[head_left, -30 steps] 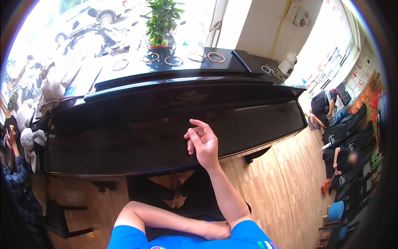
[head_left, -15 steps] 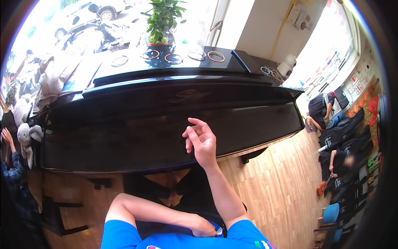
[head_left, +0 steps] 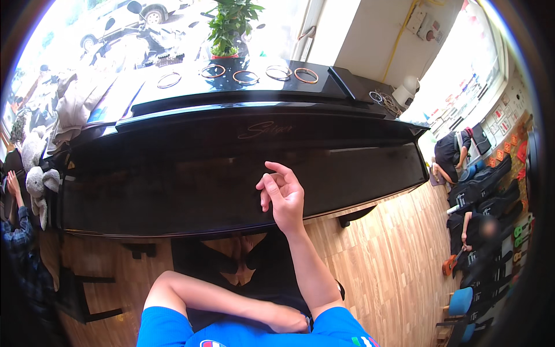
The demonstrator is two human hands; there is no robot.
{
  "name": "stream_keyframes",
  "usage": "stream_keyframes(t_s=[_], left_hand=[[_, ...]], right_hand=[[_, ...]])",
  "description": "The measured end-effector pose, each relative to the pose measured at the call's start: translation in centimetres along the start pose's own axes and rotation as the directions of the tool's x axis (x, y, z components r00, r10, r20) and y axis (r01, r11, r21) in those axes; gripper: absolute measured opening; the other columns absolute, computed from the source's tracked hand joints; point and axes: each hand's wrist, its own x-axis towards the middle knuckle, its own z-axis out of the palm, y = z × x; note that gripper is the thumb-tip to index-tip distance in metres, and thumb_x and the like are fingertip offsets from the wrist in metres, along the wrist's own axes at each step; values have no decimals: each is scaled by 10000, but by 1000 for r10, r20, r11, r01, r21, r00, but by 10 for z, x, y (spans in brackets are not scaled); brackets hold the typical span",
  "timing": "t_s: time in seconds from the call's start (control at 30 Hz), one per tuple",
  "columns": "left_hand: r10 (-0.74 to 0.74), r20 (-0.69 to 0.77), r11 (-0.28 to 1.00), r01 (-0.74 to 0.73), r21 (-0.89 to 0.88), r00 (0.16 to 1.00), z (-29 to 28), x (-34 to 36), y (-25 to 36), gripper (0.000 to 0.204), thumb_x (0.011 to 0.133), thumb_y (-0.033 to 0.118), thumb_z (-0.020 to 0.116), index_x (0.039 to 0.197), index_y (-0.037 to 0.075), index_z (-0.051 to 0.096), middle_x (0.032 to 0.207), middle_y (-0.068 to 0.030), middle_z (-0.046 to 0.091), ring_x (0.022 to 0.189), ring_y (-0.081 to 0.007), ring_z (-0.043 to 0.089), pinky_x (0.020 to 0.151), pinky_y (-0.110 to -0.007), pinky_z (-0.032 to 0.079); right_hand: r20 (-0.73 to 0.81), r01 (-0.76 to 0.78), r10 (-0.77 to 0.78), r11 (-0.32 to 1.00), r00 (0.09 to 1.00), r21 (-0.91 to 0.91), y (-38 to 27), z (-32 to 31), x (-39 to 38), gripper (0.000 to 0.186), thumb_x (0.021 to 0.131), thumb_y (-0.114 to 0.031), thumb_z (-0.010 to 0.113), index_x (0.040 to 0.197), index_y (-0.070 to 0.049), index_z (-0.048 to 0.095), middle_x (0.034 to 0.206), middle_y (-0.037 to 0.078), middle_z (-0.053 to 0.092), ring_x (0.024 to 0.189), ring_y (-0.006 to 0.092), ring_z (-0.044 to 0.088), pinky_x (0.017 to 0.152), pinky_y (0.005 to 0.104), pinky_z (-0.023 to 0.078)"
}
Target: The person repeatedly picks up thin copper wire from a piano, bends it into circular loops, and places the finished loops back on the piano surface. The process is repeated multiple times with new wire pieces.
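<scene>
A black upright piano (head_left: 173, 196) with a closed lid stretches across in front of me. My right hand (head_left: 283, 194) is raised before its front, with nothing in it. The index finger and thumb stand apart, while the other fingers curl loosely toward the palm. Across my lap lies my left forearm, and my left hand (head_left: 289, 319) rests by the hem of my blue shirt (head_left: 248, 340). Its fingers are tucked out of sight, so what they hold, if anything, is hidden.
Several thin hoops (head_left: 247, 77) and a potted plant (head_left: 225, 34) stand on the piano top. A grey plush toy (head_left: 36, 182) sits at its left end, near another person's hand (head_left: 13, 184). On the right, one person holds a small orange ukulele (head_left: 449, 265); another bends beside black instrument bags (head_left: 480, 179).
The whole view has shifted slightly. My right hand keeps nearly the same pose. A small pale patch beside my left hand's fingers no longer shows.
</scene>
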Motion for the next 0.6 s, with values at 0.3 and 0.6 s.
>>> stream_keyframes(t_s=[0.3,0.6], left_hand=[[-164,396,985,173,12,904,-50,-34,28,226,913,208,614,957,-6,670,926,-201,674,878,-382,629,765,-440,496],[41,-966,828,550,-110,-254,-173,-180,91,153,870,150,740,818,12,702,696,-74,650,589,-159,607,534,-294,451]], right_hand=[[29,-40,39,998,999,44,1,4,0,282,984,-105,588,1250,-16,555,850,56,636,582,56,543,495,201,442],[60,275,-269,923,961,-268,-42,1,33,144,966,-35,569,1083,-17,651,888,46,659,689,76,620,530,196,505]])
